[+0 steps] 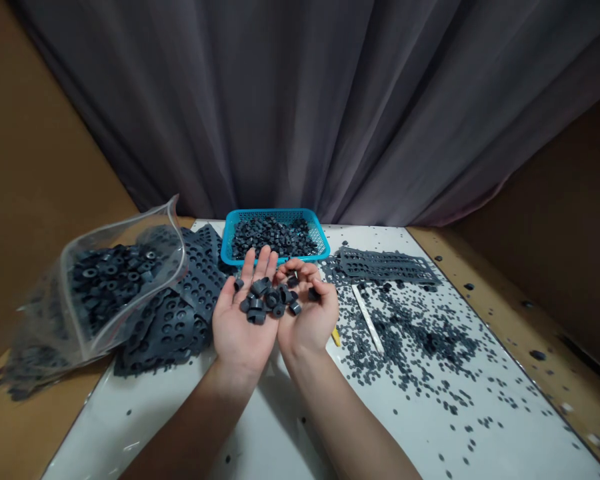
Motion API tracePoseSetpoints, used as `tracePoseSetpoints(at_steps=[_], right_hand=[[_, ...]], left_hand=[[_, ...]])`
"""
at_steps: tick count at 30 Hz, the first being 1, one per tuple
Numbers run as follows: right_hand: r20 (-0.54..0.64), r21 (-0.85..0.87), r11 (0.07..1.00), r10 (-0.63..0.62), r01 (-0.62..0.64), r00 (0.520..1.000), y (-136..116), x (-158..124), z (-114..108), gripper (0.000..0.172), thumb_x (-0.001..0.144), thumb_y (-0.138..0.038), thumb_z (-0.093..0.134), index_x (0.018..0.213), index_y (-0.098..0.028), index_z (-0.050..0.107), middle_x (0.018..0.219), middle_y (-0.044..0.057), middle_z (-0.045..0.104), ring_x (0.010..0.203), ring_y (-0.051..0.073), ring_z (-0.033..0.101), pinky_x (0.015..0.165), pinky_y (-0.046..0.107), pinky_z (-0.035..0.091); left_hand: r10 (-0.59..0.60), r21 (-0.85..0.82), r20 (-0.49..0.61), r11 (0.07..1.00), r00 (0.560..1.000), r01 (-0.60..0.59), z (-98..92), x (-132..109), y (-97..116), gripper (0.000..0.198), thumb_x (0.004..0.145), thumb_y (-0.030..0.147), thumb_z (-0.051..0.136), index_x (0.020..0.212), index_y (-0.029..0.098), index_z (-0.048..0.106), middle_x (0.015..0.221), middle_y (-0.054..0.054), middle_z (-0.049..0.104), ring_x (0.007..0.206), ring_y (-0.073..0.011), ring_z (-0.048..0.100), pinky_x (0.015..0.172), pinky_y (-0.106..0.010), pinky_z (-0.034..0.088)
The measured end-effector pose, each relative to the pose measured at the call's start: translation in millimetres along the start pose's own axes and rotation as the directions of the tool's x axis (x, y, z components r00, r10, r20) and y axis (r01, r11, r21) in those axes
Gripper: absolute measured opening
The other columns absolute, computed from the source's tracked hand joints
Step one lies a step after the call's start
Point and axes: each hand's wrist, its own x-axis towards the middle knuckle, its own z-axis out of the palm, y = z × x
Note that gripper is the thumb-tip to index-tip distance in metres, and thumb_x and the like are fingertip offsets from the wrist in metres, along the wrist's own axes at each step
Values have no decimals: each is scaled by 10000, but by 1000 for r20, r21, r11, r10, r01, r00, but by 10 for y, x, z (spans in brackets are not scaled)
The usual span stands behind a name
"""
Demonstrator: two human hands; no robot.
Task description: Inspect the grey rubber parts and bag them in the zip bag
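Note:
My left hand (240,333) lies palm up with its fingers stretched out, bearing part of a heap of small black rubber bushings (257,305). Pressed against its side, my right hand (307,327) is cupped, its fingers curled around more of these bushings. Both hands are raised over the white table, in front of a blue plastic basket (325,250) that holds many similar black pieces. To their left, a clear zip bag (175,257) stands open, filled with black bushings.
Black rubber sheets with rows of round holes (177,320) lie beside the bag. Another perforated sheet (390,265) rests at the right. Small black discs (430,340) are scattered there around a white stick (367,320) and a yellow object (336,337). A grey curtain (290,100) hangs behind.

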Motion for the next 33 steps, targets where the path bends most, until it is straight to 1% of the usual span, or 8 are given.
tracePoseSetpoints(at_steps=[6,10,13,16,18,23,27,33], right_hand=[[-23,-24,999,-23,23,999,16,-36,24,123,676,-264,388,665,-198,491,834,11,608,730,138,570,742,334,455],[-49,-111,992,-58,53,997,69,-64,27,126,695,-265,398,718,-198,501,864,21,627,699,132,569,672,307,453],[-29,-123,991,-65,61,997,80,-66,26,114,710,-262,386,699,-196,478,715,2,596,621,112,537,606,268,429],[18,-136,986,-92,94,996,80,-58,10,94,719,-254,382,653,-200,422,525,-50,442,486,82,422,520,221,367],[38,-159,983,-84,89,996,84,-54,-7,86,715,-252,386,645,-203,391,485,-71,362,424,67,336,460,196,303],[63,-199,979,-28,41,998,112,-59,-28,54,709,-254,377,678,-211,381,444,-90,310,380,63,248,419,181,239],[77,-234,969,-62,78,995,124,-65,-28,71,716,-241,378,765,-214,421,502,-77,427,389,56,274,438,181,263],[85,-263,959,-91,110,992,152,-36,-74,119,727,-238,398,828,-224,458,732,-26,552,450,61,360,427,196,253]], left_hand=[[47,15,-48,999,998,-46,36,-39,-31,424,874,288,277,1191,155,523,1154,-107,628,1110,-207,556,976,-377,401],[67,79,-79,995,995,-61,29,-51,-43,396,852,309,304,1087,162,587,1117,-112,645,1129,-225,540,1008,-409,359],[76,105,-90,992,993,-66,19,-50,-57,375,837,312,329,1020,153,616,1122,-114,642,1132,-234,536,1013,-417,354],[84,149,-83,986,993,-71,-1,-32,-81,370,824,310,346,1002,144,624,1144,-115,631,1135,-236,532,1008,-404,364],[82,188,-92,980,992,-64,-21,-12,-97,368,813,310,359,981,129,633,1123,-126,639,1115,-236,547,988,-378,387],[69,280,-95,959,993,-40,-66,37,-118,357,785,311,378,806,110,672,878,-128,694,888,-230,642,799,-336,496],[91,297,-95,953,991,-59,-84,59,-126,344,764,296,395,644,112,659,646,-69,656,671,-188,636,663,-297,506],[117,254,-123,964,985,-82,-109,87,-141,304,739,286,433,629,120,662,648,-57,653,602,-154,606,653,-286,484]])
